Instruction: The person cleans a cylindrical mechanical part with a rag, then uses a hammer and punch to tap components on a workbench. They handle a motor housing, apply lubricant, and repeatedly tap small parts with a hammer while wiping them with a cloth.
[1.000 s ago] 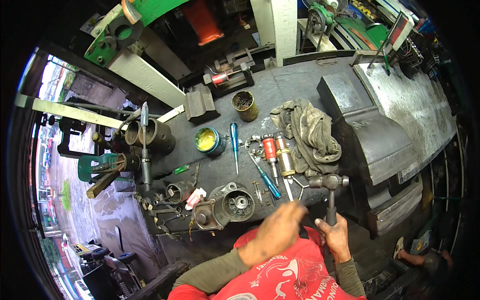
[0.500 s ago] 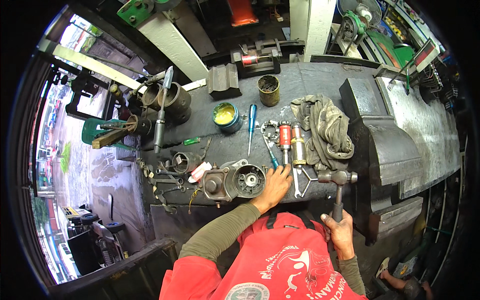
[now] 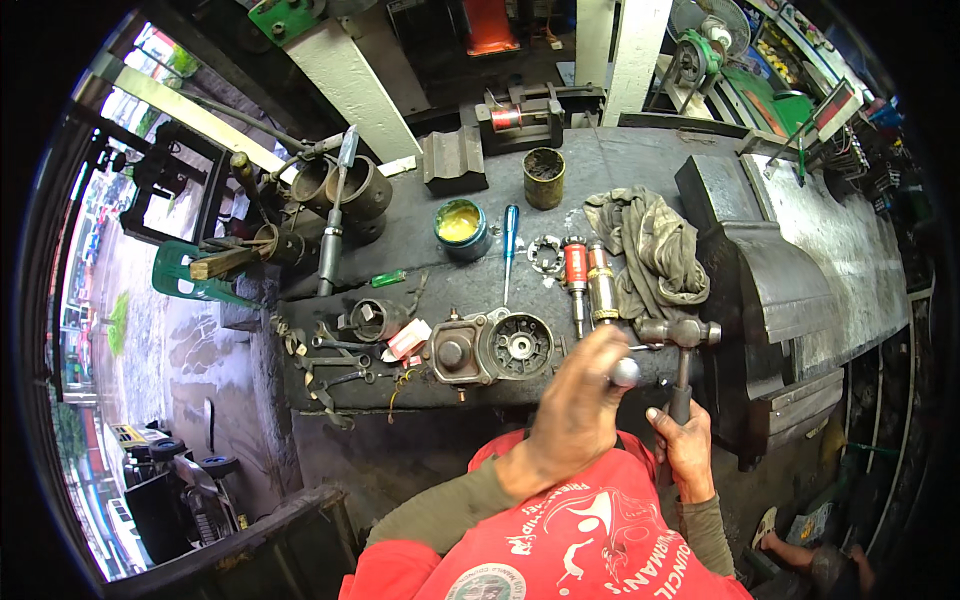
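Raised above the bench's near edge, my left hand (image 3: 580,410) is closed around a screwdriver (image 3: 625,373). Only its rounded, shiny metal end shows clearly; the fingers hide the rest. My right hand (image 3: 687,450) grips the dark handle of a ball-peen hammer (image 3: 682,333), held upright with its head just over the bench edge. Left of my left hand, a cast metal motor housing (image 3: 460,352) lies with its round open end (image 3: 520,347) facing up. Behind that hand are a red-bodied tool (image 3: 576,268), a cylindrical copper-and-brass armature (image 3: 602,285) and a toothed metal ring (image 3: 546,257).
A blue screwdriver (image 3: 510,245), a tub of yellow grease (image 3: 460,228) and a rusty can (image 3: 543,178) stand or lie farther back. A crumpled rag (image 3: 652,250) is beside a heavy steel block (image 3: 765,290) at right. Wrenches (image 3: 345,360) and pipe pieces (image 3: 360,190) are left.
My left hand has lifted off the bench toward me and to the right, now holding the screwdriver. The teal-handled screwdriver is gone from beside the ring. The hammer stays in my right hand.
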{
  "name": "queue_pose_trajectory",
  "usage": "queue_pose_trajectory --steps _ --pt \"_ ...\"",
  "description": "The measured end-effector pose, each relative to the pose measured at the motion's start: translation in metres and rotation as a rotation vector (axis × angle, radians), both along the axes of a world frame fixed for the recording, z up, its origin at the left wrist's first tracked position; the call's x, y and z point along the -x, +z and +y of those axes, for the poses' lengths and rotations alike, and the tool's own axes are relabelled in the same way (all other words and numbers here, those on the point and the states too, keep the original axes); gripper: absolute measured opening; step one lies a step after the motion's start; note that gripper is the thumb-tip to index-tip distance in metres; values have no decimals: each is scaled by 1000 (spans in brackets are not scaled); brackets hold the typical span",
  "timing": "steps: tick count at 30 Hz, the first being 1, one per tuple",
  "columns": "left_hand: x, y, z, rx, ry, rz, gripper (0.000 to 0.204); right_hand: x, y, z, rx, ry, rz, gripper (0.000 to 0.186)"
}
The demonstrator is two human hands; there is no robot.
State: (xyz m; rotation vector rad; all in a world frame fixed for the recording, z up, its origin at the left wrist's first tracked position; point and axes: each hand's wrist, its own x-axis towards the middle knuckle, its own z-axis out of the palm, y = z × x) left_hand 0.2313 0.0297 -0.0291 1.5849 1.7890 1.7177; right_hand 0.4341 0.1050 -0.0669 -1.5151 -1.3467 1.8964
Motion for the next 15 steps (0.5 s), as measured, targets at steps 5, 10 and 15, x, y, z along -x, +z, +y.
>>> queue_pose_trajectory --steps 5,10,15 --pt "57 73 -35 -243 114 -530 52 3 5 1 -48 -2 23 28" --pt "94 84 -45 -96 141 -441 50 9 17 3 -119 8 227 21" --pt "94 63 -45 -3 140 -312 49 14 31 12 -298 6 248 22"
